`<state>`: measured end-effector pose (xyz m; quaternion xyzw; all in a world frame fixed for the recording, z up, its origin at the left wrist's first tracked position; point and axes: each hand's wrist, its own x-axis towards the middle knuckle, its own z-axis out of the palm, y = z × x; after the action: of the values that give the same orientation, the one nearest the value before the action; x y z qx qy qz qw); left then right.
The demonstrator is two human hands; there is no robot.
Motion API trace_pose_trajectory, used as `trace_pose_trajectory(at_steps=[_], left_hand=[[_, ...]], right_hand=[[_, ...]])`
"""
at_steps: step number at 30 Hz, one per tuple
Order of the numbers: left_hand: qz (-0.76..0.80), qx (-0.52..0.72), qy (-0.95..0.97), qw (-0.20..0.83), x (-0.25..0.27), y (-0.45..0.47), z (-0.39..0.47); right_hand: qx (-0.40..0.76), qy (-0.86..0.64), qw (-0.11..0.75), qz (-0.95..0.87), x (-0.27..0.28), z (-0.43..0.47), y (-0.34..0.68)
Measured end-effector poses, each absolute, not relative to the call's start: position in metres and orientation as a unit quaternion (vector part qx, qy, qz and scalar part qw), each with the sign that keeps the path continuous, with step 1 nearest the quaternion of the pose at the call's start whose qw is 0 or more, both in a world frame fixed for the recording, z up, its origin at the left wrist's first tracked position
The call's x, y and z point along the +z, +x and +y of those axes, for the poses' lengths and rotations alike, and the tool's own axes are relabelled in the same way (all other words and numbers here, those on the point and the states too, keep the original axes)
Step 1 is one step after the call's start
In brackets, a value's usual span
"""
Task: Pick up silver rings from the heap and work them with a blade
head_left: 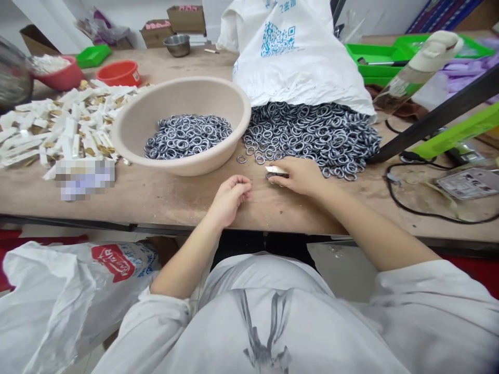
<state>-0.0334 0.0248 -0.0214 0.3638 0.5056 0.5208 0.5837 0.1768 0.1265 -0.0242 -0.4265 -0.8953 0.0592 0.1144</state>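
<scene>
My right hand [302,175] is closed on a small white strip-like piece [276,169] with a slanted end. One or more dark metal rings [270,176] show just under that piece, at the fingertips. To its left my left hand [232,200] is curled closed above the table's front part; whatever its fingers hold, if anything, is hidden. A heap of grey metal rings [312,132] spreads out behind my right hand. More rings [191,136] lie in a large beige basin [183,169] behind my left hand. One loose ring [241,159] lies between basin and heap.
Over the heap's back rests a white sack [288,72]. White strips [74,124] are piled at the left, near red bowls [119,72]. At the right stand a bottle [417,72], a dark slanted bar [440,114] and a black cord [401,200]. A plastic bag [58,296] hangs low left.
</scene>
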Motion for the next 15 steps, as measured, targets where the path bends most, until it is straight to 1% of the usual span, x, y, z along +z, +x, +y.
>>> trace_pose_trajectory(at_steps=[2, 4, 6, 7, 8, 10, 12, 15], left_hand=[[0.555, 0.461, 0.514, 0.464, -0.018, -0.032, 0.053], [0.587, 0.373, 0.653, 0.298, -0.015, -0.03, 0.08], [0.618, 0.273, 0.721, 0.154, -0.013, -0.029, 0.102], [0.634, 0.225, 0.732, 0.107, -0.013, -0.028, 0.111], [0.647, 0.185, 0.736, 0.077, -0.014, -0.026, 0.117], [0.661, 0.129, 0.737, 0.057, -0.016, -0.021, 0.122], [0.656, 0.105, 0.745, 0.067, -0.018, -0.014, 0.12], [0.629, 0.107, 0.765, 0.091, -0.019, -0.002, 0.107]], right_hand=[[0.069, -0.472, 0.155, -0.865, -0.019, 0.128, 0.195], [0.038, -0.56, 0.194, -0.805, -0.011, 0.134, 0.214], [-0.005, -0.642, 0.224, -0.734, -0.006, 0.143, 0.234], [-0.019, -0.67, 0.234, -0.705, -0.006, 0.147, 0.242], [-0.023, -0.686, 0.238, -0.687, -0.009, 0.151, 0.249], [-0.012, -0.693, 0.233, -0.682, -0.019, 0.156, 0.256], [0.005, -0.676, 0.228, -0.701, -0.033, 0.158, 0.254], [0.025, -0.622, 0.223, -0.75, -0.05, 0.149, 0.24]])
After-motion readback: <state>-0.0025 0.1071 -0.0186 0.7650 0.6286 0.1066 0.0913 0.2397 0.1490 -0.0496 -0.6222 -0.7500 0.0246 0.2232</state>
